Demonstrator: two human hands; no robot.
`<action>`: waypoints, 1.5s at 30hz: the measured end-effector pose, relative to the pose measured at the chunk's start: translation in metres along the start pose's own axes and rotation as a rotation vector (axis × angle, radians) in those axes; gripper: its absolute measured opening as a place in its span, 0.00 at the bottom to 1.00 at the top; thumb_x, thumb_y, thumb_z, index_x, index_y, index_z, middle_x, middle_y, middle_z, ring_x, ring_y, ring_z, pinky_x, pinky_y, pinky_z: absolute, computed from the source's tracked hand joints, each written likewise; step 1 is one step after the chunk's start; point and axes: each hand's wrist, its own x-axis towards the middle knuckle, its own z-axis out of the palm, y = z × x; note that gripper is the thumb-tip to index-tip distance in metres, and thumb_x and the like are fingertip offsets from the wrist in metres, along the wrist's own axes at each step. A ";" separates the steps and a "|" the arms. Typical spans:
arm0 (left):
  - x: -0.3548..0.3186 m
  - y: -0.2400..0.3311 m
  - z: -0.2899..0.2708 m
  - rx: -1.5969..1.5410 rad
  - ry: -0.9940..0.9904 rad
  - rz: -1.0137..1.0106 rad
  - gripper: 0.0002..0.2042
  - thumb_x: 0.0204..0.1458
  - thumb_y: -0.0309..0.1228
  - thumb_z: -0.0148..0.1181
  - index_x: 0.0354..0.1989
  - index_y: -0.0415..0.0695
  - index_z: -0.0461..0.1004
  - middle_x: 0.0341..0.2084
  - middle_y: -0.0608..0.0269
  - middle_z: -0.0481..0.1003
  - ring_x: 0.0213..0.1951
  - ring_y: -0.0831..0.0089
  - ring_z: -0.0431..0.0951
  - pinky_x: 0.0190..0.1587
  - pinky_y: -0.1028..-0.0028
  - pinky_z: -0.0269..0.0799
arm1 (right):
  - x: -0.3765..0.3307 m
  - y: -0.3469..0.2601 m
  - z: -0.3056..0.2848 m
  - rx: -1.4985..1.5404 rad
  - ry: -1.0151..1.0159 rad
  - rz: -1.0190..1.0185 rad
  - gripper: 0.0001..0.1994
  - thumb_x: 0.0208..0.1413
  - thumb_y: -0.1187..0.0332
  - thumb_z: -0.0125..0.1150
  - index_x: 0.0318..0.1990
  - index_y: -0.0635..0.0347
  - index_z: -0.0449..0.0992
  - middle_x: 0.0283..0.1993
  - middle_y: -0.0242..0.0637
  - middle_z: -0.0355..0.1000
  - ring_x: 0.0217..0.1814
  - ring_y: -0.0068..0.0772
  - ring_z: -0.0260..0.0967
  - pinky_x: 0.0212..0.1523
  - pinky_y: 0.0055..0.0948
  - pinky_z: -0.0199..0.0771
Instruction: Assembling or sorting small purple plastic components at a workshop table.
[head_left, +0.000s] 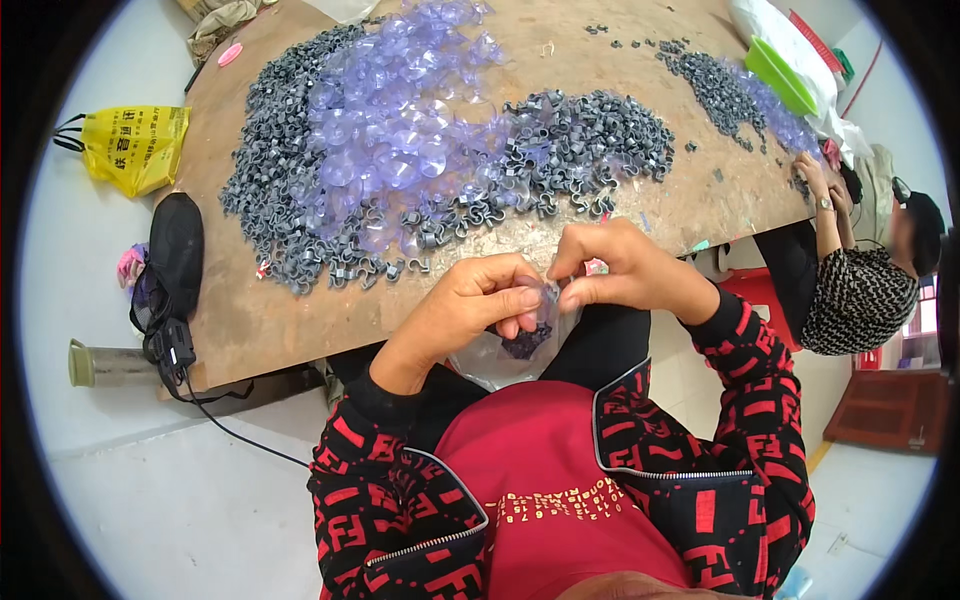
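Over my lap, in front of the table's near edge, my left hand (490, 298) is closed, its thumb and fingers pinching a clear, bluish suction cup (549, 300). My right hand (628, 268) meets it from the other side, thumb and forefinger pinched together at the cup's edge; what lies between those fingertips is too small to make out. Just beneath both hands, a clear plastic bag (485, 362) rests between my legs, with dark small pieces (526, 343) in it. Beyond the hands spreads a heap of translucent purple suction cups (385, 140), flanked by grey clips (600, 140).
The brown table (730, 205) carries a second pile of grey clips (715, 90) and a green basket (780, 78) at far right. Another person (860, 290) sits there, hands at the table edge. A yellow bag (135, 150) and black bag (175, 260) are at left.
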 end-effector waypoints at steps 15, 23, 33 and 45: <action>-0.007 0.014 0.008 0.561 0.145 0.259 0.05 0.50 0.27 0.54 0.33 0.40 0.71 0.20 0.63 0.71 0.18 0.77 0.67 0.22 0.76 0.61 | -0.008 0.022 0.030 0.749 0.198 0.137 0.10 0.49 0.66 0.62 0.34 0.59 0.69 0.28 0.29 0.68 0.25 0.20 0.64 0.28 0.19 0.63; -0.007 0.005 0.007 -0.009 -0.064 -0.035 0.05 0.51 0.28 0.53 0.32 0.39 0.70 0.19 0.64 0.72 0.18 0.81 0.65 0.22 0.81 0.60 | -0.013 0.017 0.026 0.506 0.056 0.172 0.12 0.46 0.67 0.65 0.32 0.61 0.68 0.27 0.32 0.68 0.27 0.22 0.66 0.30 0.25 0.66; -0.004 0.002 0.016 0.765 0.224 0.500 0.04 0.49 0.26 0.53 0.32 0.41 0.69 0.18 0.57 0.70 0.18 0.61 0.69 0.23 0.69 0.64 | -0.017 0.034 0.050 1.168 0.298 0.248 0.11 0.49 0.67 0.63 0.35 0.56 0.66 0.32 0.29 0.67 0.22 0.17 0.61 0.34 0.22 0.63; 0.000 -0.007 0.015 0.939 0.224 0.681 0.03 0.50 0.22 0.52 0.33 0.39 0.69 0.21 0.58 0.71 0.23 0.70 0.72 0.25 0.72 0.66 | -0.022 0.042 0.071 1.322 0.329 0.213 0.09 0.52 0.64 0.59 0.36 0.53 0.66 0.35 0.26 0.69 0.24 0.16 0.63 0.25 0.18 0.60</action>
